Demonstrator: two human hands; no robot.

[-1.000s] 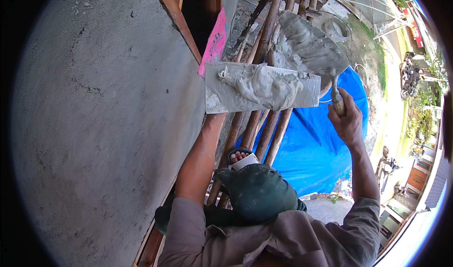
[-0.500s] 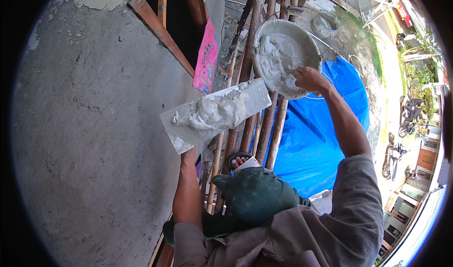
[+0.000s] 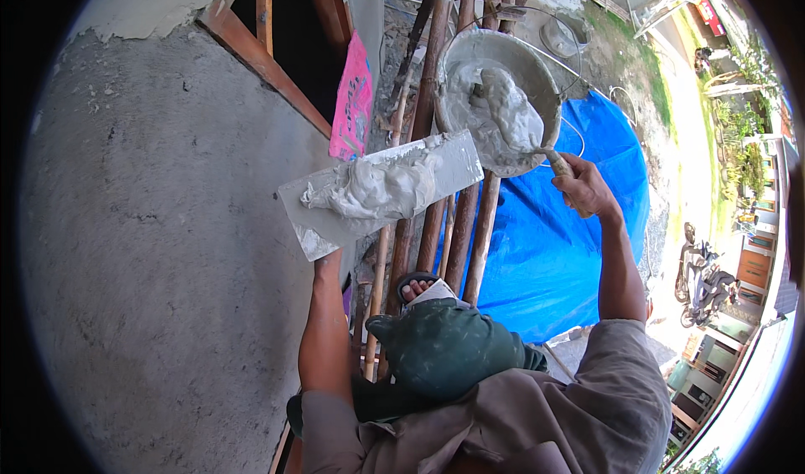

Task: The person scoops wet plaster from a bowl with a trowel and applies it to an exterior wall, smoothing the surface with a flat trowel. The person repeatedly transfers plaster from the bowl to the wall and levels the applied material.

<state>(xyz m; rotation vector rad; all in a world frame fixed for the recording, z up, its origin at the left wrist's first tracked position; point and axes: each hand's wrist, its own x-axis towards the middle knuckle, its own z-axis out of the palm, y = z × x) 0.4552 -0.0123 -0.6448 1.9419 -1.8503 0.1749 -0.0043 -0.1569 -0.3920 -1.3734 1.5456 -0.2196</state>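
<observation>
My right hand (image 3: 589,191) is closed round the handle of a trowel (image 3: 557,162) at the bucket's near right rim. A large heap of wet grey mortar (image 3: 510,109) lies over its blade, which is hidden, inside the round bucket (image 3: 541,65). My left hand (image 3: 328,264) is under the near left end of a long rectangular plastering float (image 3: 458,157) and holds it up; the float hides its fingers. A thick lump of mortar (image 3: 377,191) sits along the middle of the float, whose far right end comes close to the bucket.
A rough grey wall (image 3: 168,222) fills the left, with a wooden-framed opening (image 3: 264,67) and a pink sheet (image 3: 352,97). Poles (image 3: 432,231) run beneath the bucket and my sandalled foot (image 3: 415,288). A blue tarp (image 3: 545,256) spreads lower on the right; parked motorbikes (image 3: 698,277) stand beyond.
My right hand has drawn back out of the bucket toward me, and the trowel handle now shows. Mortar in the bucket is now heaped up over the blade. The float stays nearly in place.
</observation>
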